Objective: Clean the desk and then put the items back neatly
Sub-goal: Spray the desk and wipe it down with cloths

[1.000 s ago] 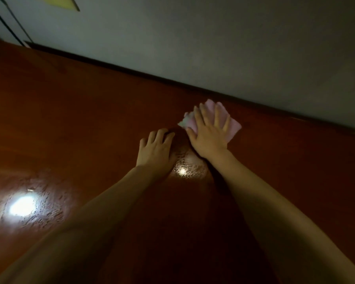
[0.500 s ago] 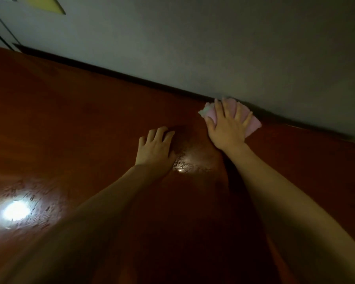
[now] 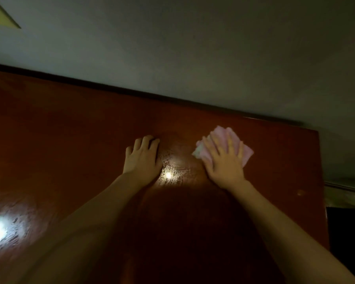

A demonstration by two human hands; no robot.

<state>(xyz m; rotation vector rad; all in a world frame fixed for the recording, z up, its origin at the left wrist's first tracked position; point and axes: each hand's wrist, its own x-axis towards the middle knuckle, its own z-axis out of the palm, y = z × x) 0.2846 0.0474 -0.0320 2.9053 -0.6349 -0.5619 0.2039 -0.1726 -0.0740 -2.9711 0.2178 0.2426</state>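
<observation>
Pressing flat on a pink cloth, the right hand has its fingers straight and fanned apart over the fabric, palm down, nothing curled round it. The cloth lies on the desk toward the far right corner, near the wall but not touching it, its edges poking out past the fingertips and a paler fold showing at the left side. It looks soft, thin and light, folded into a pad, so I'd judge it will slide easily on this glossy top and bunch up if pushed from one edge only; a broad palm on the middle, as now, seems the sensible hold, and a pinch at a corner would do for lifting it. The left hand rests on the wood just beside, well apart from the cloth, fingers relaxed and close together, apparently bracing. Between the hands a lamp glare shows streaky marks on the varnish, so the surface is likely damp or smeared there. No other items show on the desk.
</observation>
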